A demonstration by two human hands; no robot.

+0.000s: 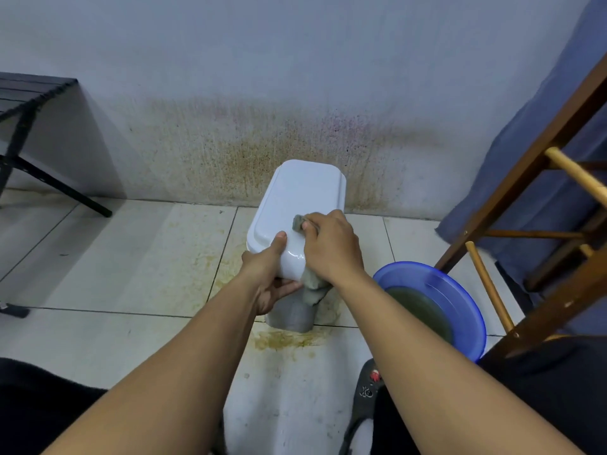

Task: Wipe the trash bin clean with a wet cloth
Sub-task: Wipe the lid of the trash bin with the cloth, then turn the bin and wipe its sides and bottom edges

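A white trash bin (297, 198) with a flat closed lid stands on the tiled floor against the stained wall. My left hand (267, 277) grips its near left corner, thumb on the lid and fingers under the rim. My right hand (331, 246) presses a grey wet cloth (312, 289) onto the lid's near right edge. Part of the cloth shows beyond my fingers, and the remainder hangs down the bin's front. The bin's lower body is mostly hidden by my hands.
A blue basin (466, 302) of murky water sits on the floor to the right. A wooden chair frame (538, 178) and blue fabric (532, 178) stand beyond it. A black folding table (29, 103) is at far left. Yellow-brown stains (289, 339) mark the tiles around the bin.
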